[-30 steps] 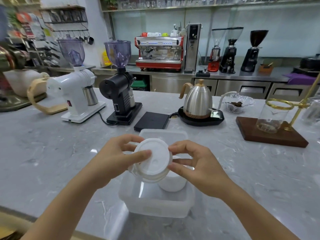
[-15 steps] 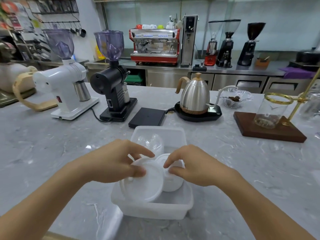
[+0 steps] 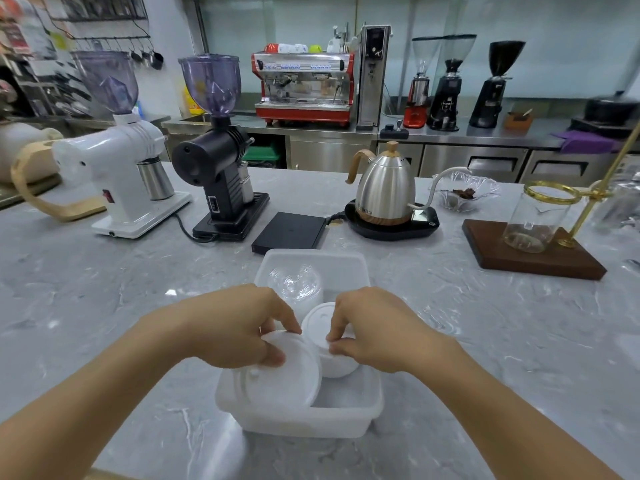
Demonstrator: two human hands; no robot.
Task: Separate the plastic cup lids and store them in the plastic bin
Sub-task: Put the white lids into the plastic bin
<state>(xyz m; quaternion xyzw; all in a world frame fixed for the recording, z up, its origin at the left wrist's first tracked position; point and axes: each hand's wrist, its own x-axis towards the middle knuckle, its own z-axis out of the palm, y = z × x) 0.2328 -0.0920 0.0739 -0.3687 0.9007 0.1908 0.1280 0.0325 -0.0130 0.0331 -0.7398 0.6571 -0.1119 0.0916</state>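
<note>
Grey marbled stone counter point(image 3: 104, 306) carries everything; work area is the near middle. Translucent white rectangular plastic bin point(image 3: 301, 419) sits there, long axis running away from the person, so both hands drop straight in from the near end.

Contents, big to small: wide white round plastic lid point(image 3: 277, 379) leaning tilted against the bin's near-left wall; short stack of smaller white sip lids point(image 3: 322, 327) just right of it, mid-bin; clear domed plastic lids point(image 3: 294, 285) at the far-left corner. Reads as sorted by type, one zone each.

Left hand point(image 3: 235, 327) pinches the wide lid's upper rim, thumb on the face and fingers curled over the edge; probably seating it in its slot. Right hand point(image 3: 374, 330) has fingertips closed on the rim of the sip-lid stack, likely steadying it or peeling the top one. Can't tell how many lids are nested there.

Surroundings, all well behind the bin: white coffee grinder with purple hopper point(image 3: 114, 161) far left, black coffee grinder with purple hopper point(image 3: 218, 161) beside it, steel gooseneck kettle on black base point(image 3: 388, 188), flat black scale point(image 3: 289, 232) just behind the bin's far edge, glass beaker on dark wood stand with brass ring point(image 3: 533, 223) to the right.

Nothing blocks the hands. Only crowding is inside the bin: the tilted wide lid touches or nearly touches the sip stack, so it could knock it when laid flat.
</note>
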